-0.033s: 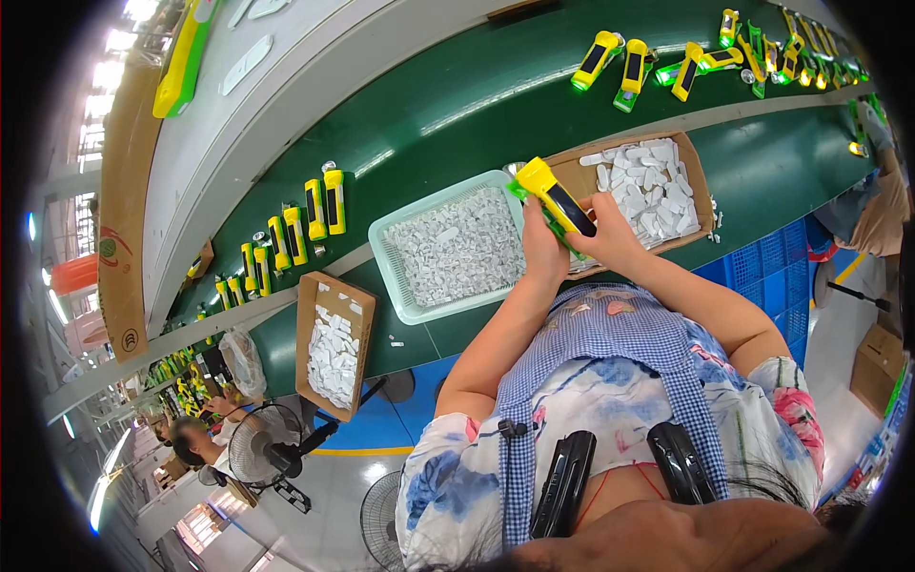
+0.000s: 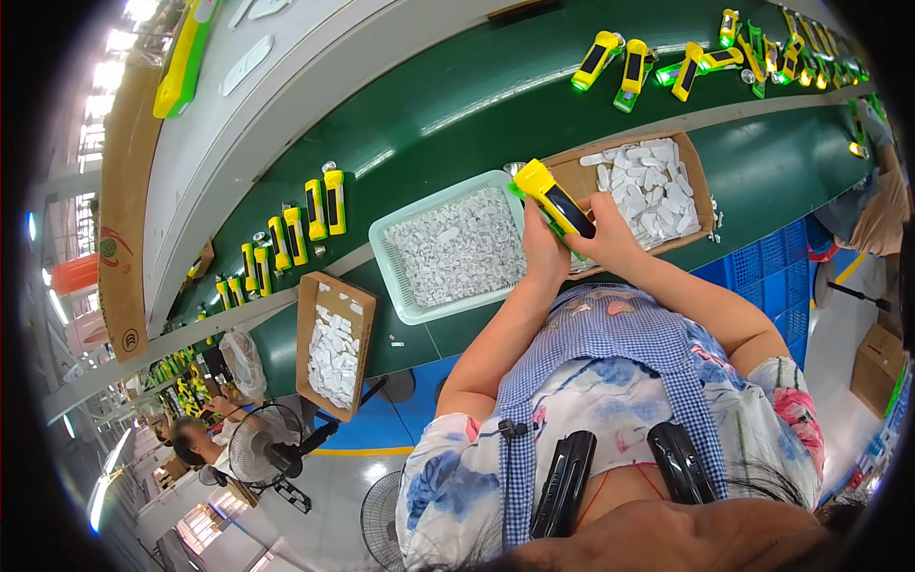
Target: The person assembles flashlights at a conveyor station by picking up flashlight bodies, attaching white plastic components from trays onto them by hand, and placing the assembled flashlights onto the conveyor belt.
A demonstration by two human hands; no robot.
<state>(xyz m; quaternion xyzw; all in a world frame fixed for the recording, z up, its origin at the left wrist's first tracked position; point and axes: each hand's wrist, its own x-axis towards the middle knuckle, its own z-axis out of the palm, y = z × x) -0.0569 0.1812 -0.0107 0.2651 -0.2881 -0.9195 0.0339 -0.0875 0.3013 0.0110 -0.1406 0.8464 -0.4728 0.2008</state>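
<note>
Both hands hold one yellow-and-green flashlight (image 2: pixel 545 187) with a dark panel along its upper side; it slants from upper left to lower right. My left hand (image 2: pixel 543 250) is closed around its near side. My right hand (image 2: pixel 612 238) grips its lower right end, with the fingers bent against it. The fingertips under the flashlight are hidden. Just left of my hands stands a pale green basket (image 2: pixel 405 303) of small clear or whitish pieces. Behind my right hand is a cardboard tray (image 2: pixel 703 191) with many white oval pieces.
Several similar flashlights (image 2: pixel 334 202) lie on the green bench at the left, and more flashlights (image 2: pixel 593 59) are at the far right, some lit. A second cardboard tray (image 2: pixel 303 329) of white pieces stands at the near left. Blue crates (image 2: pixel 762 272) sit below the bench; another person (image 2: pixel 250 439) works at lower left.
</note>
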